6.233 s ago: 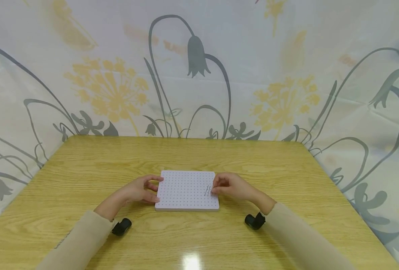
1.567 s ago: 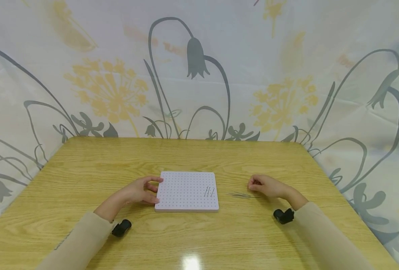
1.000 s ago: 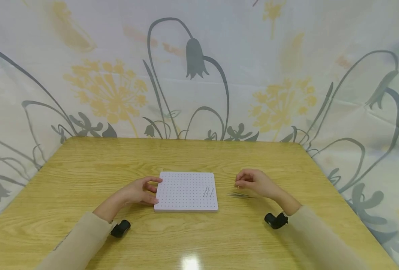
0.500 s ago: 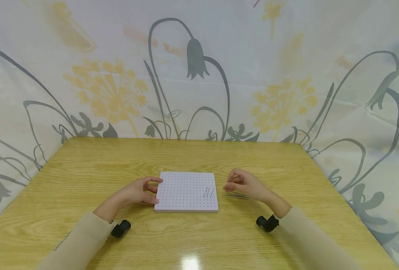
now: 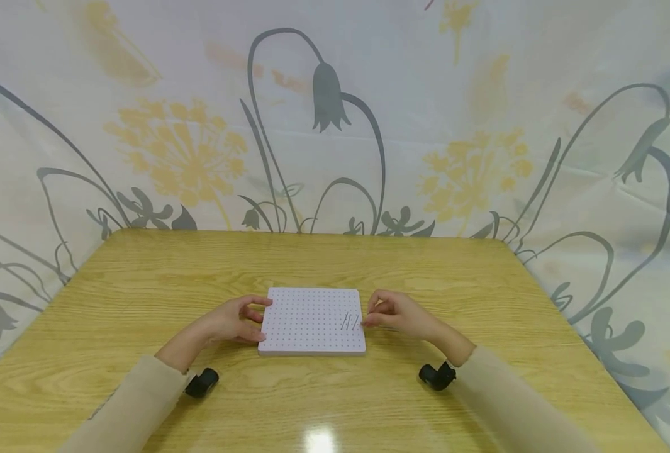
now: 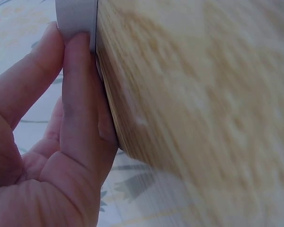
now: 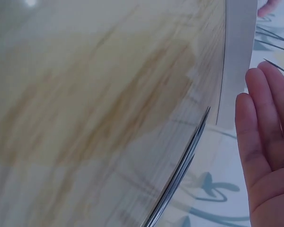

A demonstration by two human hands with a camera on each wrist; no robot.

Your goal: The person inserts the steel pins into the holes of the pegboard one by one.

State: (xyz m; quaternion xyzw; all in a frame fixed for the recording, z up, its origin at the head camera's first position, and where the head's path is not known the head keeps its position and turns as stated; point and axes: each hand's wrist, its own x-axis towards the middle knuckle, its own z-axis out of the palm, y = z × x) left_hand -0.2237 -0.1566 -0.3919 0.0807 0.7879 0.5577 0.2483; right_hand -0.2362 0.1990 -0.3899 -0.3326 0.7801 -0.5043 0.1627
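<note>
A white pegboard [image 5: 306,321] with rows of small holes lies on the wooden table. Several thin needles [image 5: 347,321] stand tilted in its right part. My left hand [image 5: 228,319] holds the board's left edge, thumb near the front corner and index finger farther back. At the board's right edge is my right hand [image 5: 399,314], thumb and index finger pinched together. In the right wrist view, the tip of a needle [image 7: 278,67] shows by those fingers; the rest is cut off. Loose pointed metal needles [image 7: 177,170] lie on the table below this hand, hidden in the head view.
The wooden table [image 5: 199,264] reaches back to a patterned fabric backdrop [image 5: 436,75]. Black wrist cameras sit under both forearms, the left camera [image 5: 202,382] and the right camera [image 5: 437,376] close above the tabletop.
My right hand has moved from the loose needles leftward to the board's right edge. Over the last several seconds one more needle has come to stand in the board. My left hand stays put.
</note>
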